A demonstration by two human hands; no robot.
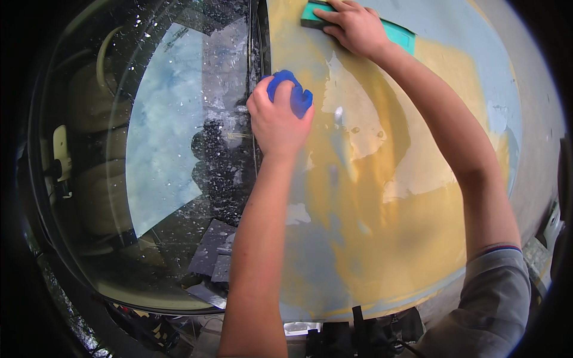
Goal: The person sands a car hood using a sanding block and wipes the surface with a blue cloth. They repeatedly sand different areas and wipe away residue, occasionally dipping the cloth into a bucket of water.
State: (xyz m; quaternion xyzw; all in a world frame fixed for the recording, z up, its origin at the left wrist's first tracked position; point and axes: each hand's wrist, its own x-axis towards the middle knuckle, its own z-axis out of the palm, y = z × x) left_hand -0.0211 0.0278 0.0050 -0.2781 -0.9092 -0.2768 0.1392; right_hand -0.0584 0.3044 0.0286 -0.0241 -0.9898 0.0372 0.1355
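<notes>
My left hand (280,118) grips a crumpled blue sponge or cloth (301,102) at the hood's edge beside the windshield. Up at the top of the view, my right hand (358,27) presses a long green sanding block (399,36) flat on the hood; the block shows on both sides of the hand, its middle covered by my fingers and palm. Under both arms lies the car hood (429,228), patched in yellow-tan and grey. Its surface is wet, with a glossy film of water across the middle.
Left of the hood, the windshield (165,129) is spattered with whitish drops. Dark sheets that look like sandpaper (212,248) lie on its lower part. Through the glass a steering wheel (104,58) and a rear-view mirror (61,145) show. Concrete floor (535,116) runs along the right.
</notes>
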